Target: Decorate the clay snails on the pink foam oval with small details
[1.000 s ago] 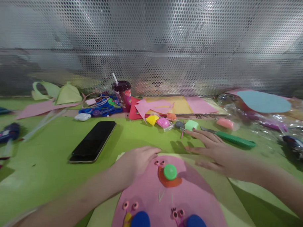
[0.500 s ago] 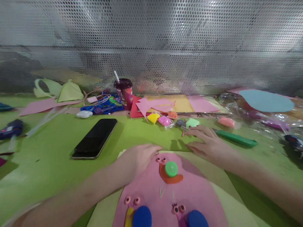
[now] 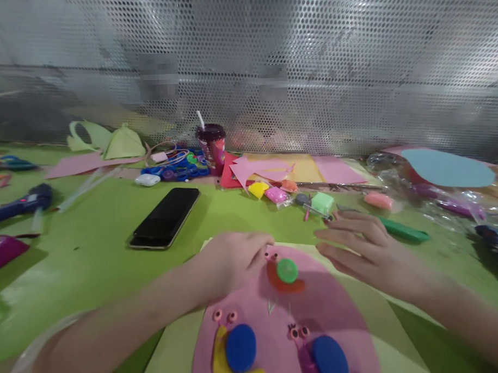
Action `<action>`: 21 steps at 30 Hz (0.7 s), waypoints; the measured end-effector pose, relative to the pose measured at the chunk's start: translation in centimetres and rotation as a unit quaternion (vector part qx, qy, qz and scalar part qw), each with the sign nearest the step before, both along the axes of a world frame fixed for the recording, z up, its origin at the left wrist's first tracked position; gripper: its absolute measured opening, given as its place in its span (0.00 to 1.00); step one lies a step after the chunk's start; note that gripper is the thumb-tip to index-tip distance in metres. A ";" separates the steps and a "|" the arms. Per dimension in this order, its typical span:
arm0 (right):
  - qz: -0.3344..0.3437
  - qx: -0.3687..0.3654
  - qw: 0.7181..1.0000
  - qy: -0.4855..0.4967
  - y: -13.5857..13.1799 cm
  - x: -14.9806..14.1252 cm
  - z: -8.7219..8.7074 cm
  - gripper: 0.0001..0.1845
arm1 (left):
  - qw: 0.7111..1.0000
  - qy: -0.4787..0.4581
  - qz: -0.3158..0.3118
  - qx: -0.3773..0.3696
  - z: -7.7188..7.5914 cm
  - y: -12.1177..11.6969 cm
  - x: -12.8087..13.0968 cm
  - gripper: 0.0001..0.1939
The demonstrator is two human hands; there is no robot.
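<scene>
My left hand (image 3: 235,257) rests on the upper left edge of a pink rounded sheet (image 3: 274,332), fingers bent together beside the eyes of an orange clay snail (image 3: 277,281). Whatever lies between those fingers is hidden. That snail has a green bottle cap (image 3: 287,270) as its shell. Lower on the sheet are a yellow snail (image 3: 220,359) and a purple snail (image 3: 306,359), each with a blue cap shell. Just above the table, my right hand (image 3: 361,245) has its fingers apart, a fingertip close to the end of a thin stick-like tool (image 3: 315,211). Contact is unclear.
A black phone (image 3: 166,217) lies left. Behind are a lidded cup with straw (image 3: 212,149), scissors (image 3: 178,170), clay lumps (image 3: 277,195) and paper scraps (image 3: 338,170). A green cutter (image 3: 406,230) lies right. Glue guns (image 3: 21,205) are at far left; perforated metal (image 3: 244,56) rises behind.
My right hand has drawn back to the right, uncovering more of the thin tool and the mint-green clay lump. My left hand stays at the sheet's edge. The view has shifted slightly.
</scene>
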State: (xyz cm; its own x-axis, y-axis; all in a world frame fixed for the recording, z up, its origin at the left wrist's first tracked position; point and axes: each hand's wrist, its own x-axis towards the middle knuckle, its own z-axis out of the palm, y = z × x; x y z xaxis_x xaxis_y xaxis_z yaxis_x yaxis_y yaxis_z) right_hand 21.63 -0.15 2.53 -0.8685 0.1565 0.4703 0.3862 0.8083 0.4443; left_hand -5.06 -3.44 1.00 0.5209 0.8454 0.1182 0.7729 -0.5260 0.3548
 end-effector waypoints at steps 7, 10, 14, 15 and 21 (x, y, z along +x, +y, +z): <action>-0.091 -0.015 0.996 -0.016 2.0 0.5 -1.8 0.09 | 0.997 0.045 -0.036 0.052 0.0 -0.6 0.2 0.14; -0.099 -0.011 0.994 -0.040 2.5 0.1 -2.1 0.10 | 0.996 0.040 -0.045 0.063 -0.4 -0.5 0.1 0.15; -0.116 -0.013 0.991 -0.067 2.4 -0.6 -2.1 0.13 | 0.996 0.041 -0.045 0.065 -0.5 -0.5 0.1 0.15; -0.116 -0.012 0.991 -0.069 2.5 -0.6 -2.1 0.13 | 0.996 0.041 -0.044 0.067 -0.5 -0.6 0.2 0.15; -0.066 0.017 0.996 -0.054 1.9 -0.3 -0.8 0.07 | 0.994 0.008 -0.059 0.091 -0.2 -0.7 0.1 0.16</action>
State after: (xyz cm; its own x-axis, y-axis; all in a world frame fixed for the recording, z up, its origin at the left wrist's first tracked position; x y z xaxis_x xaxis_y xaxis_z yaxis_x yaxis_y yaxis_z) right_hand 21.36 1.75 1.69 -0.8875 0.2589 0.3812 0.4365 0.7375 0.5153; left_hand -4.92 -4.13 0.82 0.6184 0.7438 0.2536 0.7071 -0.6674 0.2334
